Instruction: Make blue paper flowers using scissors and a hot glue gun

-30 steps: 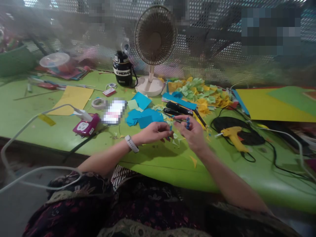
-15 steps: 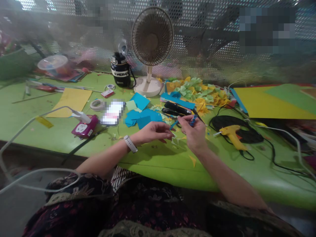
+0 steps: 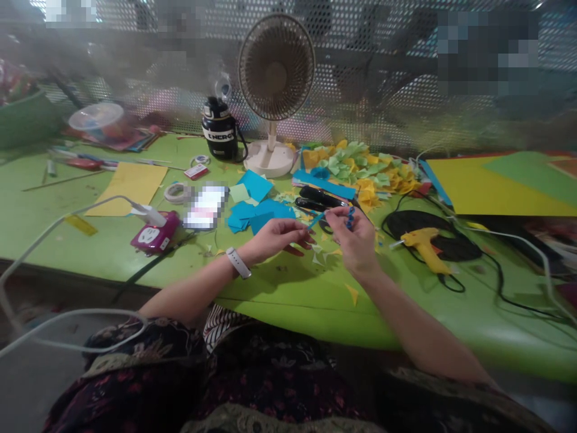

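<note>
Both hands meet above the green table [image 3: 288, 294], near its front edge. My left hand [image 3: 277, 237], with a white band on its wrist, pinches the lower end of a thin blue paper strip [image 3: 315, 220]. My right hand [image 3: 354, 237] grips a small blue-handled tool [image 3: 350, 218] upright, with the strip's other end at its tip. Small pale paper scraps [image 3: 321, 257] lie on the table under the hands. A pile of blue paper pieces [image 3: 256, 213] sits just behind my left hand.
A yellow glue gun [image 3: 424, 248] with black cable lies right of my hands. Black scissors [image 3: 322, 199], a heap of yellow and green folded papers [image 3: 360, 168], a fan [image 3: 274, 90], a black mug [image 3: 220, 129], tape rolls, a pink socket block [image 3: 153, 231] and large coloured sheets [image 3: 500, 186] surround them.
Both hands have lifted slightly and drawn apart, so the blue strip now stretches between them. The tool in my right hand has tilted more upright.
</note>
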A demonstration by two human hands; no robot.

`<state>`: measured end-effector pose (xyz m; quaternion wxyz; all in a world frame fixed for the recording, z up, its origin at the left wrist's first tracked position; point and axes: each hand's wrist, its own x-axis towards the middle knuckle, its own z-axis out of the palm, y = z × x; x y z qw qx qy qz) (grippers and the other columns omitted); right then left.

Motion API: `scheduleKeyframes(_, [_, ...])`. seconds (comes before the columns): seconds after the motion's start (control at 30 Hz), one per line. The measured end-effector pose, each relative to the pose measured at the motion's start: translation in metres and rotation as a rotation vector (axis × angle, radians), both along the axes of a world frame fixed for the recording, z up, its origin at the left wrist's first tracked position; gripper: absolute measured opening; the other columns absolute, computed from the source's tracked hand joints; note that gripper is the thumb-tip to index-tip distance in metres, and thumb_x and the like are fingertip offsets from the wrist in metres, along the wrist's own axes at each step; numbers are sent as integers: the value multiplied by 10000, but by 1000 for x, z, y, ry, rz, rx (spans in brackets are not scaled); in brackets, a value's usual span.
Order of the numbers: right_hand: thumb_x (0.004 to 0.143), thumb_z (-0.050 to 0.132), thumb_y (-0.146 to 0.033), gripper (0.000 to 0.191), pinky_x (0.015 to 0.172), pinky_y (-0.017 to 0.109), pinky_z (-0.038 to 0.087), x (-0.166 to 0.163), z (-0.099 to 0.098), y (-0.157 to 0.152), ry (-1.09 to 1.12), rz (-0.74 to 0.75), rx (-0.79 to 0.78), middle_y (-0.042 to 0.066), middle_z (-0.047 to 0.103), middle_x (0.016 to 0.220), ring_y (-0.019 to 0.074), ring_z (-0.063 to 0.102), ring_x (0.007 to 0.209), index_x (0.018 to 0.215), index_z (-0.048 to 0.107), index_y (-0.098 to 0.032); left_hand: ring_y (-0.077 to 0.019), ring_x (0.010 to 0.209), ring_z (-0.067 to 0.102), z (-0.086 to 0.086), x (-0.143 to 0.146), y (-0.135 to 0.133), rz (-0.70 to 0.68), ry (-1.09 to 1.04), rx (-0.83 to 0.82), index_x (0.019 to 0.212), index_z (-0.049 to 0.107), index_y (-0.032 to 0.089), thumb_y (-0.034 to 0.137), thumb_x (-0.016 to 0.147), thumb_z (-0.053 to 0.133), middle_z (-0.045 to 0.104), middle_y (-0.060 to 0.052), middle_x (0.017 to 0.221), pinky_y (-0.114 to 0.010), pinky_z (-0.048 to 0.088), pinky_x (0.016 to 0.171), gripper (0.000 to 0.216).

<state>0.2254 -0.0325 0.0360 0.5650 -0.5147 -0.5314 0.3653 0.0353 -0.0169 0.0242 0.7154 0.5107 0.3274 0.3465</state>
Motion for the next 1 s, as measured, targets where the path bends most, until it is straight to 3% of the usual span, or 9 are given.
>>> scheduleKeyframes(0.17, [888, 478, -721, 518, 523, 281, 281, 5, 5, -4, -453, 107, 67, -40, 414, 550, 121, 372, 507, 754, 556, -227, -176, 893, 738, 1, -4, 7, 135, 14, 44, 935, 704, 123, 312, 860, 710, 762, -112, 971, -310, 602, 772, 204])
scheduleKeyframes(0.33, [933, 381, -703, 553, 562, 292, 280, 3, -5, -1, -757, 132, 132, 10, 527, 588, 152, 447, 537, 710, 555, -227, -179, 942, 735, 5, -7, 7, 144, -15, 79, 942, 718, 134, 336, 831, 740, 766, -97, 989, -335, 597, 855, 232])
scheduleKeyframes(0.67, [946, 412, -634, 522, 535, 286, 278, 6, -2, -2, -793, 183, 88, 4, 528, 546, 141, 423, 505, 638, 524, -228, -170, 876, 739, 5, -6, 8, 138, -46, 57, 883, 762, 148, 373, 698, 845, 786, -87, 961, -338, 597, 861, 302])
scheduleKeyframes(1.0, [930, 451, -584, 483, 535, 294, 286, 6, 3, -3, -710, 290, 51, -12, 466, 532, 141, 418, 509, 606, 472, -227, -191, 873, 747, -2, -6, 8, 179, -20, 191, 831, 796, 159, 423, 652, 873, 793, -94, 937, -388, 583, 944, 328])
